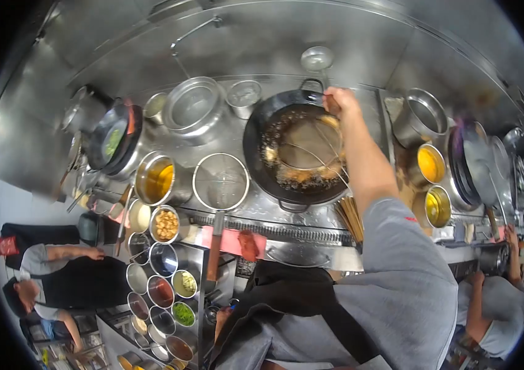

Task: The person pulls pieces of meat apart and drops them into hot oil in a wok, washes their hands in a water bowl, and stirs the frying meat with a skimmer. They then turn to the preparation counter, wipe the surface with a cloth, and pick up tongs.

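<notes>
My right hand point(341, 102) is closed round a handle at the far right rim of a large black wok point(260, 166); what exactly it grips is hard to make out. Dark, bubbling oil point(292, 177) with browned pieces fills the wok. Over the oil lies a round wire strainer point(308, 148), crossed by my right forearm's edge. Low in the view, my left hand point(223, 316) hangs beside the black apron, mostly hidden, its fingers not clearly visible. A second wire strainer point(220, 182) with a wooden handle rests left of the wok.
Metal pots point(194, 111) stand behind and left. Several containers of ingredients point(161, 291) fill the lower left. A ladle point(317, 58) is behind the wok, chopsticks point(349, 219) at its front right. Co-workers point(83, 271) stand left and right point(499, 302); more pots point(422, 117) sit right.
</notes>
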Demonstrator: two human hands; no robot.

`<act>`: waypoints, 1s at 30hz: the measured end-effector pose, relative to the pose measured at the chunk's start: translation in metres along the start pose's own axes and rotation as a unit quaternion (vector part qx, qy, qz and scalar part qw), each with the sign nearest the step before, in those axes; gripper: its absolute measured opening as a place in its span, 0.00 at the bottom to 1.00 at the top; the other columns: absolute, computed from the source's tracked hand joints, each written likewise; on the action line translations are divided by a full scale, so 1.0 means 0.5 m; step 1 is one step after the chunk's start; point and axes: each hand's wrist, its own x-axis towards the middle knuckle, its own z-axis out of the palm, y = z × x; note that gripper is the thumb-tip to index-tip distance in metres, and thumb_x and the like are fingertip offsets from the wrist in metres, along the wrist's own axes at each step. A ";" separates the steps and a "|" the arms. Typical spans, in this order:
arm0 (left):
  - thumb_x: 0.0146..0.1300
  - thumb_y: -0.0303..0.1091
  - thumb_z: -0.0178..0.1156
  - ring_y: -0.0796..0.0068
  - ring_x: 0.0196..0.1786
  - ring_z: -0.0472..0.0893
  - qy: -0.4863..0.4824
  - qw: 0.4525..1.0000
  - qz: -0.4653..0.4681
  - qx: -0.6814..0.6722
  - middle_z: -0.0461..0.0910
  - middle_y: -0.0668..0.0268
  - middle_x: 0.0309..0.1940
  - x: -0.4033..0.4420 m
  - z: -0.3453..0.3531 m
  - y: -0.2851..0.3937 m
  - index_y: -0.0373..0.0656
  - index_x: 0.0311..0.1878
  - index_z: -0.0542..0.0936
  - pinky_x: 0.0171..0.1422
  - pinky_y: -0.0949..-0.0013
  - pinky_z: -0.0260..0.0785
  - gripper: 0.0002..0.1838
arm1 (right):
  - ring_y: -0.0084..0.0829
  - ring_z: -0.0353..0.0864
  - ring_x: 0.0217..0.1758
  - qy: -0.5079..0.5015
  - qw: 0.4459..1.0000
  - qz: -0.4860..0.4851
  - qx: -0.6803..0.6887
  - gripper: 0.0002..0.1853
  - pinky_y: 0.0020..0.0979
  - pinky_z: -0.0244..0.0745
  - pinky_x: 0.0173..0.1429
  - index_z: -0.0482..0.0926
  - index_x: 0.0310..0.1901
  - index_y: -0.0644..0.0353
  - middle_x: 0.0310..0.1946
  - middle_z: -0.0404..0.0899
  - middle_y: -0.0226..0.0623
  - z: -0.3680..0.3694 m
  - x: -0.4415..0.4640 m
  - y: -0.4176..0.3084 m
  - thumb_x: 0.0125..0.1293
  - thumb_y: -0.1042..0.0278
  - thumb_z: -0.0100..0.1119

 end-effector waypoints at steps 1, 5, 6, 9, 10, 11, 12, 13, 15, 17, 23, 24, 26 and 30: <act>0.59 0.33 0.55 0.63 0.32 0.82 -0.017 0.999 0.021 0.025 0.81 0.59 0.33 0.004 -0.003 0.004 0.40 0.40 0.81 0.37 0.65 0.77 0.10 | 0.35 0.76 0.19 0.019 0.994 0.013 -0.106 0.06 0.34 0.73 0.23 0.75 0.24 0.66 0.20 0.77 0.43 -0.054 -0.008 -0.017 0.51 0.71 0.59; 0.59 0.33 0.54 0.62 0.32 0.82 -0.054 0.992 0.069 0.091 0.81 0.59 0.33 0.012 -0.017 0.023 0.41 0.39 0.81 0.37 0.64 0.77 0.10 | 0.46 0.82 0.34 0.138 0.823 -0.077 -0.546 0.15 0.40 0.76 0.41 0.79 0.31 0.72 0.28 0.80 0.54 -0.248 0.006 -0.052 0.46 0.66 0.59; 0.59 0.34 0.54 0.62 0.32 0.82 -0.059 0.990 0.076 0.104 0.82 0.60 0.33 0.012 -0.021 0.027 0.41 0.39 0.81 0.37 0.64 0.77 0.10 | 0.50 0.82 0.41 0.177 0.760 -0.093 -0.619 0.18 0.40 0.76 0.48 0.80 0.35 0.72 0.33 0.81 0.57 -0.282 0.004 -0.052 0.46 0.65 0.59; 0.59 0.34 0.53 0.61 0.31 0.82 -0.059 0.976 0.119 0.171 0.82 0.60 0.32 0.027 -0.031 0.039 0.42 0.38 0.81 0.37 0.63 0.77 0.10 | 0.53 0.78 0.50 0.228 0.725 -0.072 -0.646 0.20 0.42 0.72 0.55 0.79 0.40 0.70 0.40 0.80 0.58 -0.358 -0.035 -0.056 0.47 0.63 0.58; 0.59 0.35 0.53 0.61 0.31 0.82 -0.058 0.966 0.146 0.208 0.82 0.60 0.32 0.035 -0.038 0.045 0.42 0.38 0.81 0.37 0.63 0.77 0.10 | 0.53 0.77 0.52 0.219 0.719 -0.066 -0.656 0.21 0.43 0.71 0.56 0.79 0.41 0.70 0.42 0.78 0.58 -0.363 -0.073 -0.068 0.47 0.63 0.57; 0.59 0.39 0.52 0.56 0.34 0.82 -0.040 0.912 0.246 0.326 0.82 0.60 0.34 0.040 -0.040 0.037 0.45 0.34 0.81 0.40 0.57 0.76 0.11 | 0.53 0.75 0.53 0.210 0.714 -0.058 -0.665 0.21 0.44 0.70 0.57 0.78 0.42 0.69 0.45 0.77 0.59 -0.375 -0.107 -0.065 0.48 0.63 0.56; 0.57 0.40 0.53 0.55 0.36 0.82 -0.059 0.980 0.121 0.148 0.82 0.60 0.34 0.030 -0.048 0.059 0.45 0.33 0.80 0.42 0.55 0.75 0.11 | 0.53 0.75 0.53 0.199 0.699 -0.086 -0.682 0.20 0.45 0.70 0.57 0.77 0.42 0.69 0.43 0.77 0.61 -0.404 -0.125 -0.046 0.50 0.63 0.55; 0.56 0.40 0.54 0.54 0.37 0.82 -0.067 0.993 0.056 0.075 0.82 0.59 0.34 0.034 -0.050 0.074 0.45 0.33 0.80 0.43 0.54 0.75 0.11 | 0.55 0.75 0.51 0.197 0.709 -0.122 -0.665 0.20 0.45 0.70 0.55 0.77 0.41 0.68 0.42 0.77 0.60 -0.443 -0.151 -0.014 0.51 0.61 0.56; 0.55 0.41 0.55 0.53 0.39 0.81 -0.054 0.998 -0.013 0.038 0.81 0.57 0.34 0.047 -0.040 0.074 0.44 0.33 0.79 0.43 0.53 0.75 0.11 | 0.55 0.77 0.48 0.169 0.710 -0.152 -0.666 0.19 0.47 0.72 0.51 0.76 0.48 0.65 0.41 0.79 0.57 -0.502 -0.220 0.047 0.54 0.66 0.56; 0.54 0.39 0.53 0.50 0.38 0.81 -0.034 0.994 0.014 0.106 0.81 0.54 0.33 0.053 -0.013 0.058 0.45 0.31 0.80 0.42 0.51 0.74 0.10 | 0.50 0.79 0.42 0.112 0.806 -0.089 -0.575 0.19 0.42 0.73 0.47 0.74 0.50 0.64 0.38 0.79 0.53 -0.434 -0.372 0.055 0.58 0.67 0.54; 0.54 0.33 0.50 0.52 0.39 0.82 0.047 0.998 0.012 0.045 0.82 0.51 0.36 -0.054 -0.012 0.078 0.39 0.31 0.81 0.43 0.54 0.76 0.12 | 0.58 0.75 0.47 0.078 0.637 -0.127 -0.757 0.25 0.50 0.69 0.49 0.69 0.56 0.63 0.42 0.76 0.60 -0.684 -0.590 0.283 0.53 0.79 0.49; 0.54 0.34 0.50 0.52 0.40 0.82 0.029 0.990 0.057 0.127 0.82 0.51 0.37 -0.046 0.024 0.025 0.38 0.32 0.81 0.43 0.55 0.76 0.13 | 0.58 0.74 0.47 0.072 0.650 -0.062 -0.754 0.27 0.50 0.69 0.49 0.67 0.58 0.63 0.43 0.74 0.61 -0.654 -0.658 0.287 0.53 0.80 0.48; 0.54 0.34 0.50 0.53 0.40 0.82 0.020 0.975 0.098 0.197 0.82 0.51 0.38 -0.076 0.046 0.012 0.37 0.34 0.82 0.44 0.56 0.76 0.14 | 0.58 0.75 0.45 0.091 0.639 -0.153 -0.748 0.28 0.49 0.70 0.48 0.66 0.60 0.62 0.41 0.75 0.61 -0.763 -0.689 0.394 0.54 0.79 0.50; 0.54 0.36 0.50 0.56 0.41 0.83 -0.020 0.985 -0.161 -0.056 0.82 0.50 0.39 -0.194 0.125 -0.039 0.40 0.38 0.83 0.46 0.59 0.75 0.16 | 0.56 0.75 0.45 0.092 0.617 -0.140 -0.769 0.29 0.48 0.71 0.48 0.65 0.62 0.61 0.42 0.73 0.59 -0.640 -0.847 0.409 0.55 0.76 0.52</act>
